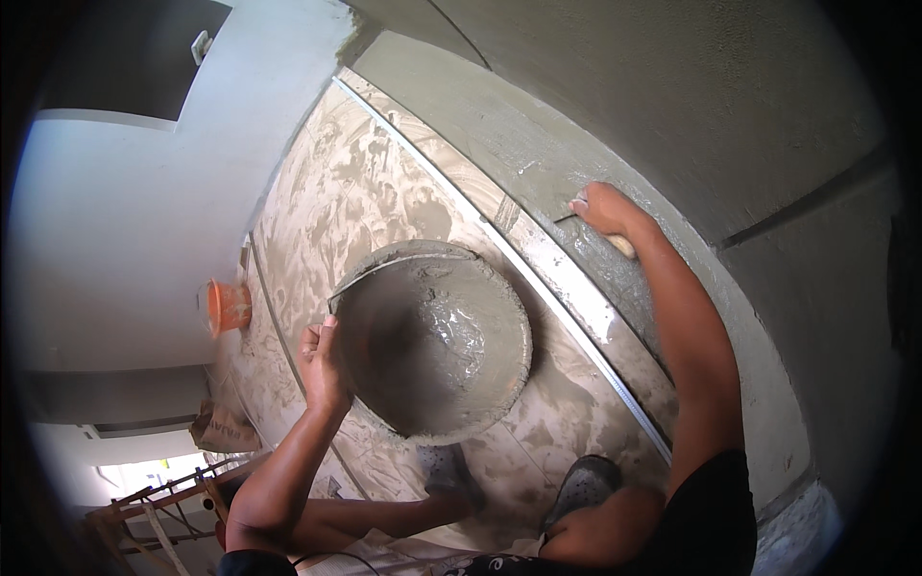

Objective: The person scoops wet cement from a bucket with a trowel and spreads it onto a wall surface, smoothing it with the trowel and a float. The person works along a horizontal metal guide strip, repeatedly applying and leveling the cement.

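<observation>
A wide round bucket [519,331], its walls coated in grey mortar, stands on the floor in front of me. Wet mortar [461,336] lies inside it; a dark blurred patch hides part of the inside. My left hand [325,365] is closed on the bucket at its left side, near the end of its handle. Further right, my right hand [610,211] grips a trowel by its wooden handle [623,247]. The trowel is over the wet grey mortar band [547,168] along the base of the wall; its blade is mostly hidden or blends into the mortar.
A long metal straightedge [423,163] runs diagonally across the mortar-smeared tiles, right of the bucket. Against the left wall stand an orange bucket [229,305] and a brown paper sack [224,427]. Metal scaffold frames [144,499] are lower left. My shoes [586,490] are close below the bucket.
</observation>
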The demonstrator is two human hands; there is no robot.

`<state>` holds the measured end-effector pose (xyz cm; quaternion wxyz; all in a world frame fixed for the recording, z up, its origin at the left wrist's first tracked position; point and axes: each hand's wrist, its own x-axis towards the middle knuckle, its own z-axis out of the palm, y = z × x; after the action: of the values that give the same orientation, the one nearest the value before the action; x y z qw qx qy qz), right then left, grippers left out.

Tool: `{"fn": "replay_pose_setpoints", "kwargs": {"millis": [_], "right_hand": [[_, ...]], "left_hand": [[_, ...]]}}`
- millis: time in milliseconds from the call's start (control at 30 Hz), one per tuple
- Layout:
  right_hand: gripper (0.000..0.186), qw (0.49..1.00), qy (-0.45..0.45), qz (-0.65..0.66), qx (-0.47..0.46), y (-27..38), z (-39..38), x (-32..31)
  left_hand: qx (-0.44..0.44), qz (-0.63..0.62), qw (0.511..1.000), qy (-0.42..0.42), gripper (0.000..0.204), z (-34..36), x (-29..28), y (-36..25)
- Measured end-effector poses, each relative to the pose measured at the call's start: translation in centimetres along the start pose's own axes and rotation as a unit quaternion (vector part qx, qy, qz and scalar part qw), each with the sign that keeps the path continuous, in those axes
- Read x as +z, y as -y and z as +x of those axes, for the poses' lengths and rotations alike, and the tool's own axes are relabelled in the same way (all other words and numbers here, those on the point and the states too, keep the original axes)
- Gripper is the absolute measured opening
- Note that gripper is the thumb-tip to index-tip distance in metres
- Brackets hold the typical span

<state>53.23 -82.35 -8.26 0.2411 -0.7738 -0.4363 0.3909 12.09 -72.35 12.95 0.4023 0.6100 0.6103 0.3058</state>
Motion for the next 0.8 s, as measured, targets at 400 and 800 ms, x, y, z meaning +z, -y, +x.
{"fn": "replay_pose_setpoints", "kwargs": {"millis": [400,800], "right_hand": [[0.033,0.992,-0.051,-0.114,-0.008,-1.9,-7.5,0.8],[0.04,0.985,-0.106,-0.103,0.084,-1.4,-7.7,1.0]], "left_hand": [[0.005,-0.007,0.999,0.047,0.031,2.2,0.3,1.3],[0.034,-0.012,0.998,0.046,0.032,2.7,0.2,2.7]]}}
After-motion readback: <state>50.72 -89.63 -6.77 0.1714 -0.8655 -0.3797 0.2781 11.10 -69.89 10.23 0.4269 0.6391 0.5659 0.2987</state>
